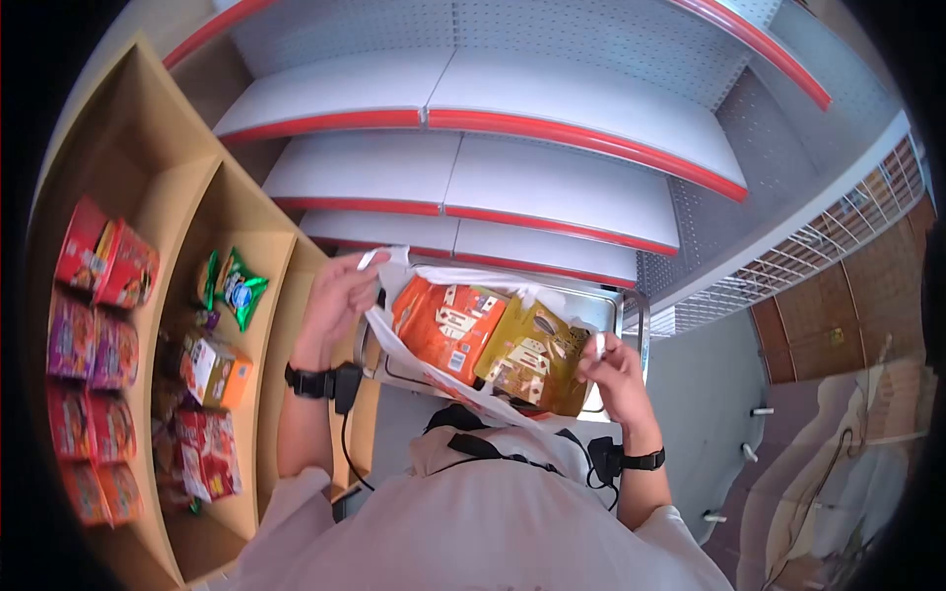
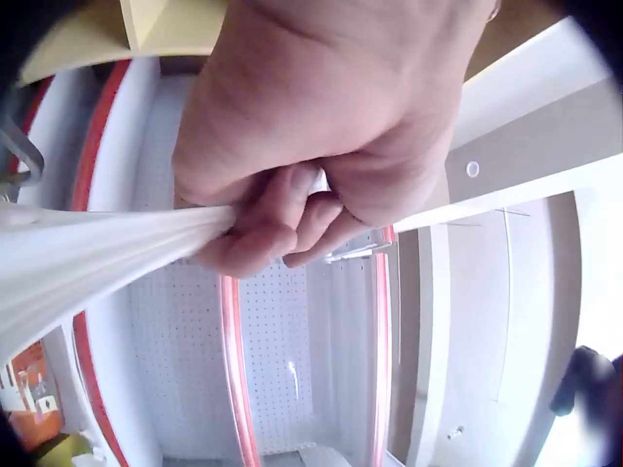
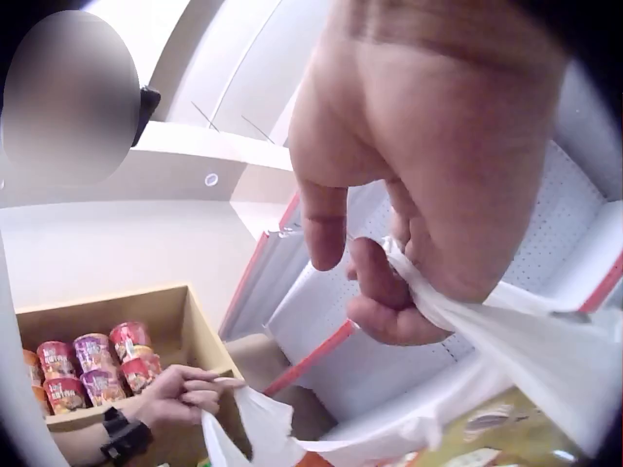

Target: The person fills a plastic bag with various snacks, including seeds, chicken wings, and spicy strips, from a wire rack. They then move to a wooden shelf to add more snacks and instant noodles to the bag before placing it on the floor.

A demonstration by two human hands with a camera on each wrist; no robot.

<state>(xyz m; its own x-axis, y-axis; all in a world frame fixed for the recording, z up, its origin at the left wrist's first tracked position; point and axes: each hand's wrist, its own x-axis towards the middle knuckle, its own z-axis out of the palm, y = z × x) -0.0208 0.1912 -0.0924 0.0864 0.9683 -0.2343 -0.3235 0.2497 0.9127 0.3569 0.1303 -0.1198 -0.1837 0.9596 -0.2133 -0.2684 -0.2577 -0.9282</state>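
Note:
A white plastic bag (image 1: pixel 396 347) hangs spread between both hands, its mouth wide. Inside it lie an orange package (image 1: pixel 443 325) and an olive-yellow package (image 1: pixel 532 357), side by side with printed faces up. My left hand (image 1: pixel 338 297) grips the handle on the left. In the left wrist view the bag's plastic (image 2: pixel 88 268) is drawn taut from the curled fingers. On the other side my right hand (image 1: pixel 618 379) holds the other handle. The right wrist view shows that handle looped over bent fingers, the thumb apart from them.
A metal-railed surface (image 1: pixel 603 313) lies under the bag. Ahead rise white shelves (image 1: pixel 581 138) with red edges. On the left, a wooden shelf unit (image 1: pixel 271 325) holds noodle cups (image 1: pixel 116 424), a green snack bag (image 1: pixel 239 286) and other packs. A wire rack (image 1: pixel 838 231) borders the right.

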